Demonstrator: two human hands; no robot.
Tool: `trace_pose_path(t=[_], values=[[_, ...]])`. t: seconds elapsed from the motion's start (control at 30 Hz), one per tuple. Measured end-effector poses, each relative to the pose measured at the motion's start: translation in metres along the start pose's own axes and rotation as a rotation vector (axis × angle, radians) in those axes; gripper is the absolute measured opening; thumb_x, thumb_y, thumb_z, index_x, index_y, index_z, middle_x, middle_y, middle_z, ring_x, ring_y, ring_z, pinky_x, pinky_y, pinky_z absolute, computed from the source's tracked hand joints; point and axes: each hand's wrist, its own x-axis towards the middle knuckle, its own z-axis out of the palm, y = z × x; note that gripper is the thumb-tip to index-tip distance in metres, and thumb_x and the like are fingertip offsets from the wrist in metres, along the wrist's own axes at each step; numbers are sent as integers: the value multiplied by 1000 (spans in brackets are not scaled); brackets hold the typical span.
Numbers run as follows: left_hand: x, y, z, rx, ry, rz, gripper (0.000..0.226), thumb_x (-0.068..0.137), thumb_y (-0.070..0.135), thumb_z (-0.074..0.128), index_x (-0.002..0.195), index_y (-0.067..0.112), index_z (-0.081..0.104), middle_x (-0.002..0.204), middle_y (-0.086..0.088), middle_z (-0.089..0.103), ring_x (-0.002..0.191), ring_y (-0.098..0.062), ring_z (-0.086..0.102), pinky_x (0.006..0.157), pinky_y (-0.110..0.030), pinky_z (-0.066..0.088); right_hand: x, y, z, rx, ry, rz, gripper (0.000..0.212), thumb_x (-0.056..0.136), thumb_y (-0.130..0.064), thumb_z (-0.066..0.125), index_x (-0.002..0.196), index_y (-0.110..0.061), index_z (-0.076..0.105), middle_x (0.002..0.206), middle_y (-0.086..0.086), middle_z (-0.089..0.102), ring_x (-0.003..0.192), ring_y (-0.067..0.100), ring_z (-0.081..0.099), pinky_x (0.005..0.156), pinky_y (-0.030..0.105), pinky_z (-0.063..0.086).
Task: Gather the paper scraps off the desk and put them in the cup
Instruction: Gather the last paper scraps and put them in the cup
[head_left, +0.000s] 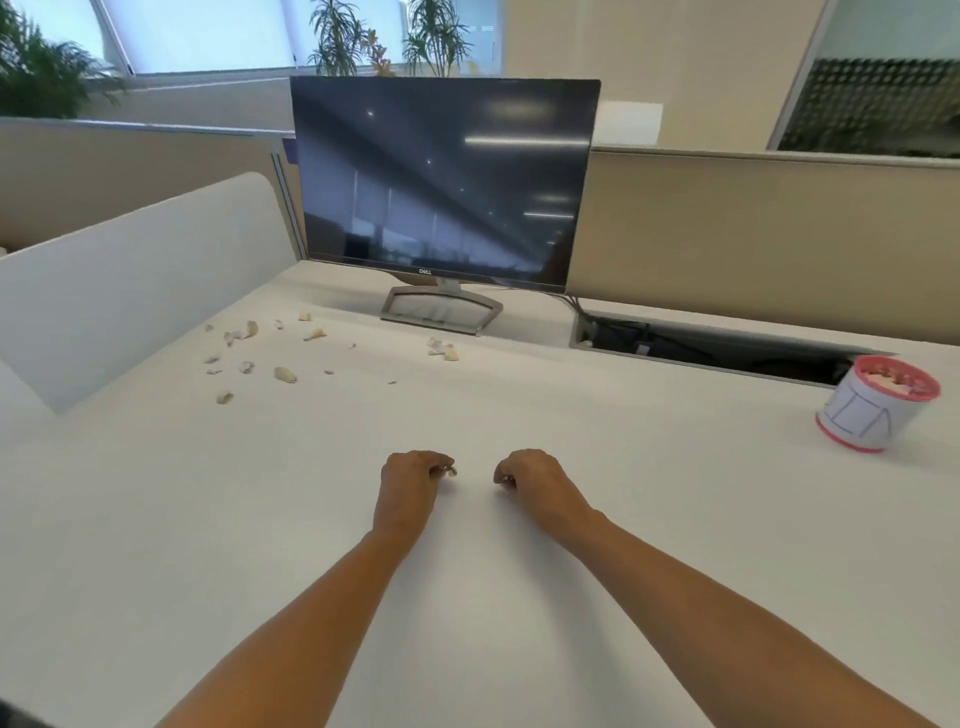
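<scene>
- Office cubicle, head view: a white desk (519, 597) with a dark monitor (441, 182) at the back and an open cable trough (701, 343) to its right.
- Most paper scraps (249, 358) lie scattered at the far left. A few more (444, 349) sit near the monitor's stand.
- The cup (878, 402), red-rimmed and already holding some scraps, stands far right, well apart from the scatter.
- The left hand (410, 475) is curled on the desk and pinches what looks like a scrap (450, 471) at its fingertips.
- The right hand (535, 480) is curled just beside it; I cannot tell whether it holds anything.
- Risks, as I judge them: the carry to the cup is long, so a light pinch could drop the piece. A loose toss could send it into the trough behind the cup. Sweeping the far pieces might push them off the left edge.
</scene>
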Motion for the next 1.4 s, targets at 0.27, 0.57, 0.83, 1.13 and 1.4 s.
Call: trace_pose_path(t=[0.27, 0.57, 0.83, 1.13, 1.4], values=[[-5, 125, 105, -6, -158, 135, 23, 87, -2, 53, 95, 5, 74, 99, -9, 74, 93, -20, 67, 88, -20, 48, -58, 118, -79, -45, 146, 141, 25, 89, -3, 47, 101, -8, 69, 103, 8, 69, 98, 22, 60, 83, 27, 45], [15, 283, 194, -49, -201, 277, 22, 88, 9, 60, 107, 7, 70, 107, -13, 71, 94, -23, 67, 94, -22, 45, -104, 229, -178, -75, 210, 368, 23, 91, -9, 55, 111, -9, 66, 114, 11, 67, 103, 25, 62, 93, 27, 46], [44, 386, 251, -114, -249, 344, 21, 87, 2, 59, 104, 3, 70, 102, -17, 71, 93, -28, 66, 87, -26, 49, -121, 311, -253, -38, 508, 442, 20, 88, -9, 58, 101, -4, 71, 103, 17, 71, 95, 31, 63, 82, 23, 42], [55, 428, 302, -88, -387, 276, 28, 89, 6, 57, 116, 7, 65, 111, -17, 67, 99, -29, 64, 91, -30, 49, -109, 347, -278, -17, 413, 494, 22, 87, -11, 59, 106, -7, 70, 101, 18, 70, 93, 32, 62, 79, 33, 48], [60, 428, 305, -223, -378, 303, 38, 93, 0, 45, 129, 5, 52, 126, -16, 60, 117, -30, 58, 104, -38, 42, -93, 345, -287, -54, 305, 525, 24, 88, -11, 57, 108, -9, 69, 105, 19, 68, 97, 33, 60, 78, 30, 46]])
